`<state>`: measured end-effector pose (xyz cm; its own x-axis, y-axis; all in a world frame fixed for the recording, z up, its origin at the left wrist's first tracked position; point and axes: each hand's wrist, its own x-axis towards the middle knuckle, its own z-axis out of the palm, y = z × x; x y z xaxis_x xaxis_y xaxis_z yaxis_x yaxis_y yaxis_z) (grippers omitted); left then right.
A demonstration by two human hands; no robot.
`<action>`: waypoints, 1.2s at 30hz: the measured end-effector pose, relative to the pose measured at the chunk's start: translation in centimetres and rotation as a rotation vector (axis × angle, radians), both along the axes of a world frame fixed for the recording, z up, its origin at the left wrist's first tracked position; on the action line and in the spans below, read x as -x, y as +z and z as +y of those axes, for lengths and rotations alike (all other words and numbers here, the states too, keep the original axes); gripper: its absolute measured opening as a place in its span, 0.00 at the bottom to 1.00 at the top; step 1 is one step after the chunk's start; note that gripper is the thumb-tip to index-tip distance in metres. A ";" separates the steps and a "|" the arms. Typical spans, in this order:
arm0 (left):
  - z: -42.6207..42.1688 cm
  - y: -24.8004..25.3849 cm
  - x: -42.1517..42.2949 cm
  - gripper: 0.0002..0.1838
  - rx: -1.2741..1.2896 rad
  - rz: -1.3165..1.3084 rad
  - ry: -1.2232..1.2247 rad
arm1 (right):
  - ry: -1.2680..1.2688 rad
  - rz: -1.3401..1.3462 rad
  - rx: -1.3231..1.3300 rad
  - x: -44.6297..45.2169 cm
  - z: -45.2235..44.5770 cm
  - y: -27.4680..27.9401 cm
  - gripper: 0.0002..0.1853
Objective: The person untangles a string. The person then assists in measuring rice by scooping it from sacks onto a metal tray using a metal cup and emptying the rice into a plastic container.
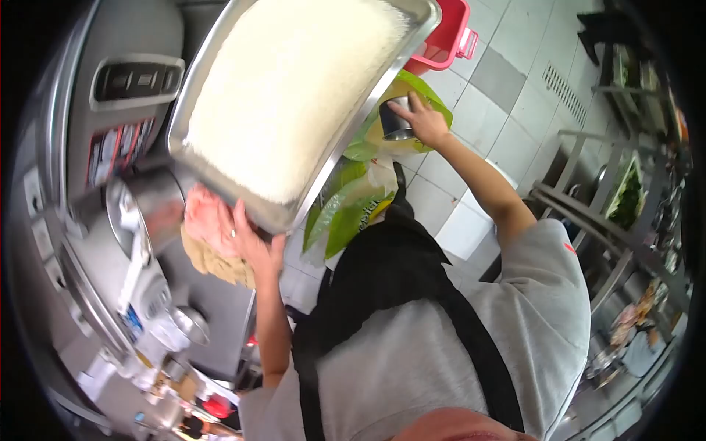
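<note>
A deep metal tray point(316, 180), filled with white grains point(287, 88) that look like rice, takes up the upper middle of the view. My left hand point(254, 239) is against the tray's near corner, thumb spread from the fingers, with a pink cloth point(209, 220) and a tan cloth point(213, 257) beside it. To the right of the tray, my right hand point(426, 121) grips a metal cup point(397, 121) by its rim. The cup is at the mouth of a green plastic bag point(342, 209), whose contents are hard to make out.
A pink-red plastic bin point(445, 37) stands on the tiled floor point(482, 114) beyond the bag. On the left are a steel pot point(147, 206), a grey machine point(136, 81) with a panel, and a metal counter point(213, 323). Metal racks point(588, 198) line the right side.
</note>
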<state>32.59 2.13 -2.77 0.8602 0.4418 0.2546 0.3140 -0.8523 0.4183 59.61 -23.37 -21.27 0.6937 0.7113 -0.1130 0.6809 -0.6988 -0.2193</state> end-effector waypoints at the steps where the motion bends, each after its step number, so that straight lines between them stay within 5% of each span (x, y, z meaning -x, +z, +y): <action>1: 0.0 -0.3 0.0 0.46 -0.016 0.017 -0.039 | -0.066 0.111 0.140 -0.3 1.1 -2.5 0.32; 5: -0.6 -0.3 -0.8 0.45 -0.120 -0.018 0.012 | -0.208 0.283 0.356 -2.6 2.7 -10.5 0.25; 6: -0.4 -0.8 -0.3 0.43 -0.116 -0.014 0.020 | -0.379 -0.356 -0.139 -2.7 3.0 -21.6 0.18; 9: -0.8 0.3 -3.8 0.39 -0.213 -0.090 -0.090 | -0.329 -0.040 -0.432 -7.3 4.4 -19.9 0.21; 10: -0.2 -0.2 -3.3 0.38 -0.022 -0.070 0.183 | -0.311 0.036 -0.431 -8.1 4.7 -19.5 0.20; 11: 0.0 -0.7 -2.8 0.38 -0.027 -0.056 0.181 | -0.282 0.068 -0.402 -9.6 5.0 -19.7 0.20; 13: -0.6 -0.9 -3.9 0.38 -0.335 -0.027 -0.171 | -0.265 0.043 -0.329 -11.1 4.6 -20.7 0.19; 14: -1.7 -1.3 -4.5 0.38 -0.367 0.009 -0.114 | -0.269 0.011 -0.325 -11.2 4.3 -21.7 0.18; 20: -1.1 -2.4 -3.1 0.38 -0.223 -0.035 -0.050 | -0.566 0.138 -0.178 0.4 5.6 -28.6 0.15; 25: -0.2 -3.4 -1.3 0.39 -0.050 -0.152 -0.026 | -0.552 0.543 -0.142 0.8 3.9 -27.2 0.13; 27: -0.8 -2.2 -2.8 0.40 -0.249 -0.021 -0.038 | -0.501 0.748 -0.158 -1.2 2.9 -26.4 0.12; 34: -2.0 0.4 -3.7 0.33 -0.221 0.007 0.034 | -0.388 0.987 -0.065 -4.9 -0.4 -20.1 0.09; 36: -0.1 -1.1 -0.4 0.43 -0.101 0.029 0.057 | -0.364 1.024 -0.030 -5.7 -1.3 -17.2 0.09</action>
<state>32.98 1.99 -3.88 0.8422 0.4634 0.2755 0.3739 -0.8702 0.3207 65.35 -24.71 -38.44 0.4497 0.4944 -0.7439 -0.0819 -0.8065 -0.5855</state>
